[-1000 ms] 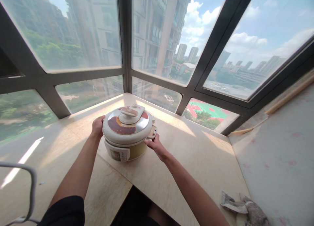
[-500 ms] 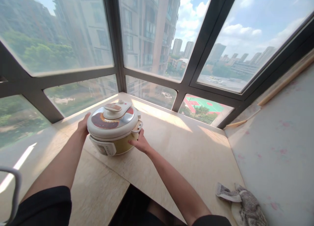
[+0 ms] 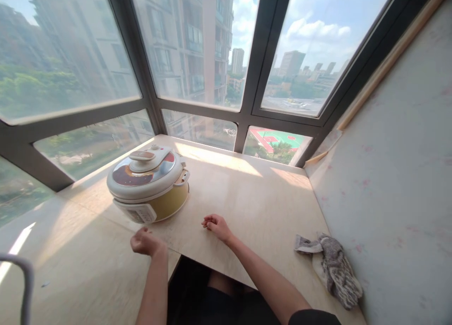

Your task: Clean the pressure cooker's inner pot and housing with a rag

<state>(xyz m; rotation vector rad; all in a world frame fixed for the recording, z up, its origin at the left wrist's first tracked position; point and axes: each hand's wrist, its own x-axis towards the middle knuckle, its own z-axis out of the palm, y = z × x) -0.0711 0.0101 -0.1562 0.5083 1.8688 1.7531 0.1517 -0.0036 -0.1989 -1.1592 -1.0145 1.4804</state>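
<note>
A round electric pressure cooker with a white lid and a yellowish body stands upright on the pale stone-look counter. Its control panel faces the near left, and a white side handle faces right. In front of the cooker's lower edge is my left hand, apart from it, fingers curled in and nothing seen in them. To the right of the cooker, low over the counter, my right hand has its fingers loosely bent together, with nothing visible in them.
A grey-and-white patterned cloth lies crumpled on the right by the papered wall. Dark-framed windows border the counter at the back and left. A grey curved tube stands at the left edge.
Both hands have let go of the cooker and drawn back toward me; the left came round to its front. My view has turned slightly right, and the cooker appears farther left.
</note>
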